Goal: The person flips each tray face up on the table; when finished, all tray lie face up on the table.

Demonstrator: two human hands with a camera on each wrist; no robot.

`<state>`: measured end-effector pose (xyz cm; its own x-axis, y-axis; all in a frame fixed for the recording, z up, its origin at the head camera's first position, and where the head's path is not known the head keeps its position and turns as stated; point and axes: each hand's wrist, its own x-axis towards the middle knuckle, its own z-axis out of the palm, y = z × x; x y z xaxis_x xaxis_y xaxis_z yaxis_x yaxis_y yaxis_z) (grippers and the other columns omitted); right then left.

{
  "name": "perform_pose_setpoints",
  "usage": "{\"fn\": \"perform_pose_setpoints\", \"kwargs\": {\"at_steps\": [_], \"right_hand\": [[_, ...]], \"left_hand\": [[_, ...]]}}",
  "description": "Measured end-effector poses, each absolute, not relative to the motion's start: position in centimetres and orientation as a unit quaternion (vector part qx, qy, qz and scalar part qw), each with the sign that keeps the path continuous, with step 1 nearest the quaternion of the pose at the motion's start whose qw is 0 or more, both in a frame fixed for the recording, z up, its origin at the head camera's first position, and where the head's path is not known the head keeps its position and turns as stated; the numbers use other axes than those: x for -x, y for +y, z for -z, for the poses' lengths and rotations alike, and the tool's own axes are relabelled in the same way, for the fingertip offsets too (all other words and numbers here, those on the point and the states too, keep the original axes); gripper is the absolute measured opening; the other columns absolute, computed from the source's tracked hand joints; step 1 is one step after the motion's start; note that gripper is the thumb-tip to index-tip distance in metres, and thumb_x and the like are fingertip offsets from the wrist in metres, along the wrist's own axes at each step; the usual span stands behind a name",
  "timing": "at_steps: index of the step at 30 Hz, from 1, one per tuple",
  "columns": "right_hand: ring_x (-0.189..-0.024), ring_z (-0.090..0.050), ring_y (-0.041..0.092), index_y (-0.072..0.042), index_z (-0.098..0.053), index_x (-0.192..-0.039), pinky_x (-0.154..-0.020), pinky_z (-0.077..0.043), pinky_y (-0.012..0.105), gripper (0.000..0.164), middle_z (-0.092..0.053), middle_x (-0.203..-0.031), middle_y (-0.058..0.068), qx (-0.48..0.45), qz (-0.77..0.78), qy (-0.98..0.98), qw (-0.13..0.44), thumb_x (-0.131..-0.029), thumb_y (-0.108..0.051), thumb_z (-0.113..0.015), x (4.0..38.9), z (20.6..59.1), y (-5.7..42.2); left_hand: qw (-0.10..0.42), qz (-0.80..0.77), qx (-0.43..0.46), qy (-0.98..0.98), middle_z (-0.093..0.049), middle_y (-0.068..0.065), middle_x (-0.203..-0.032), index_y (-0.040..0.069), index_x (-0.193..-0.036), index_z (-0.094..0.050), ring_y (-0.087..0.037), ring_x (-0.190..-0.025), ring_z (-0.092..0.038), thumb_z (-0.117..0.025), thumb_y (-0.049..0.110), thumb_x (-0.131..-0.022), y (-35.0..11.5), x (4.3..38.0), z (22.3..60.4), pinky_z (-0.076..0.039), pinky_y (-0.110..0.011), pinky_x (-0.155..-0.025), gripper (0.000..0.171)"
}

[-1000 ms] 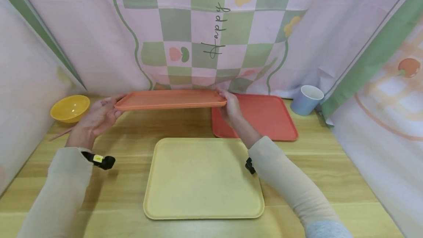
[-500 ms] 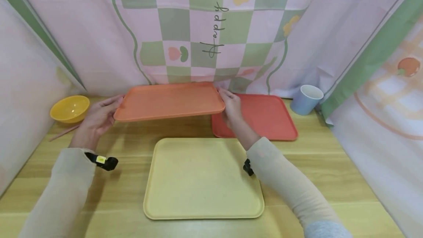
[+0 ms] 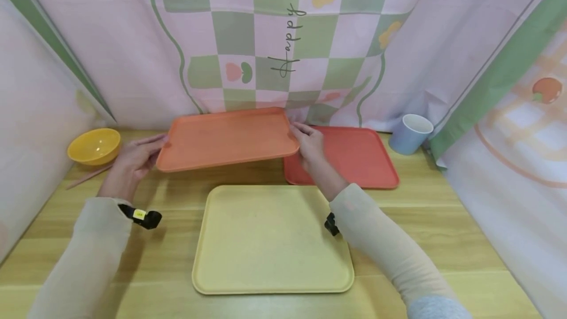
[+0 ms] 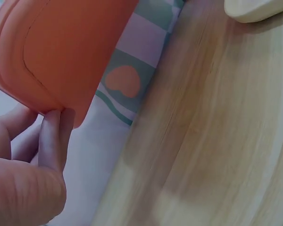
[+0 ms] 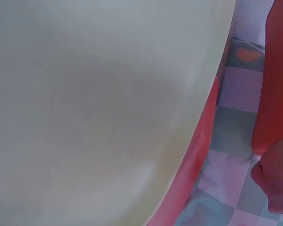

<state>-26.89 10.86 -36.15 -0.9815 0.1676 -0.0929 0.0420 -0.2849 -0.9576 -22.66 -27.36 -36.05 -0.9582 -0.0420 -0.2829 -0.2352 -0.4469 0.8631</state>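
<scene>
An orange tray (image 3: 230, 138) is held up above the back of the table, tilted so its inner face shows in the head view. My left hand (image 3: 133, 161) grips its left short edge; in the left wrist view the fingers (image 4: 51, 139) pinch the tray's rim from below. The right hand (image 3: 309, 144) holds the opposite short edge, thumb side toward the tray. In the right wrist view only part of that hand (image 5: 277, 176) shows beside the orange tray (image 5: 278, 80). Below, a pale yellow tray (image 3: 273, 240) lies flat on the table, near the front.
A red tray (image 3: 354, 156) lies flat at the back right, partly behind my right hand. To its right stands a blue-white cup (image 3: 408, 137). At the back left sit a yellow bowl (image 3: 94, 146) and a thin brownish stick (image 3: 86, 178). A patterned curtain (image 3: 274, 38) hangs behind the table.
The orange tray has tipped from nearly edge-on to show more of its inner face, and its left end has come lower and nearer. Both hands keep their hold; the other things stay put.
</scene>
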Motion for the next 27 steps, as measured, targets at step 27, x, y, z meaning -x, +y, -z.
{"fn": "perform_pose_setpoints", "kwargs": {"at_steps": [27], "right_hand": [[-0.07, -0.064, 0.012, 0.007, -0.056, -0.137, -0.083, -0.054, 0.032, 0.043, -0.067, -0.083, 0.002, 0.062, -0.717, -0.687, -0.104, -0.096, 0.001, -0.064, 27.31, 36.11, 11.8]], "left_hand": [[0.059, -0.778, 0.14, 0.61, -0.074, 0.004, -0.078, 0.016, -0.076, -0.078, -0.006, -0.073, -0.069, -0.072, -0.002, -0.092, -27.92, 22.92, 36.13, -0.056, -0.021, -0.065, 0.025]]}}
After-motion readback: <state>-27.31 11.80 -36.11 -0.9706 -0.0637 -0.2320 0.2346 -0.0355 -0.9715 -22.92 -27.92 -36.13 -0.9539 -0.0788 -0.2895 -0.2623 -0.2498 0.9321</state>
